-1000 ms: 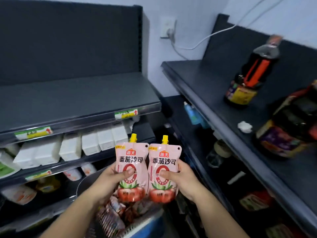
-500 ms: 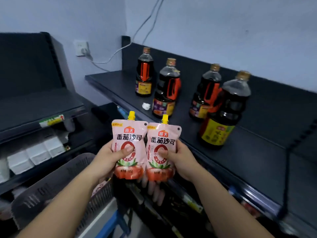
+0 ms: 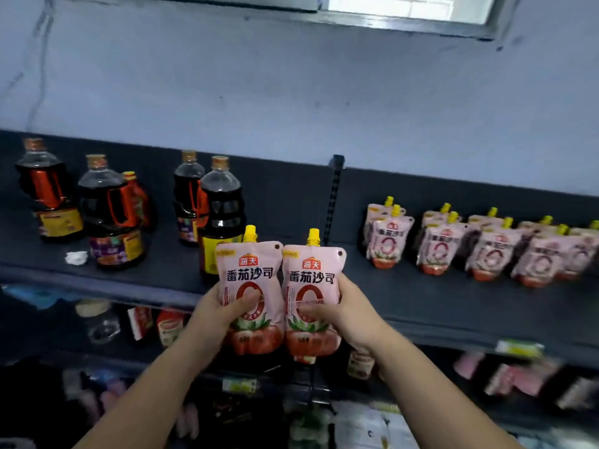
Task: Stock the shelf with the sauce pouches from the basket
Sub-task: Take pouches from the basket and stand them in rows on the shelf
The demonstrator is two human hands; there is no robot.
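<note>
I hold two pink tomato sauce pouches with yellow caps upright, side by side, in front of the dark top shelf (image 3: 405,299). My left hand (image 3: 217,314) grips the left pouch (image 3: 248,270) with the thumb across its front. My right hand (image 3: 345,307) grips the right pouch (image 3: 311,273) the same way. Several matching pouches (image 3: 483,247) stand in rows on the right part of the shelf. The basket is out of view.
Several dark sauce bottles (image 3: 220,209) stand on the left half of the top shelf, one just behind the left pouch. A small white scrap (image 3: 76,257) lies by them. A slotted upright (image 3: 334,196) divides the shelf back. Lower shelves hold jars and packets.
The view has swung right and up, away from the basket, to face the top shelf. Both hands keep their pouches, now raised to the shelf's front edge. The row of stocked pouches has come into view.
</note>
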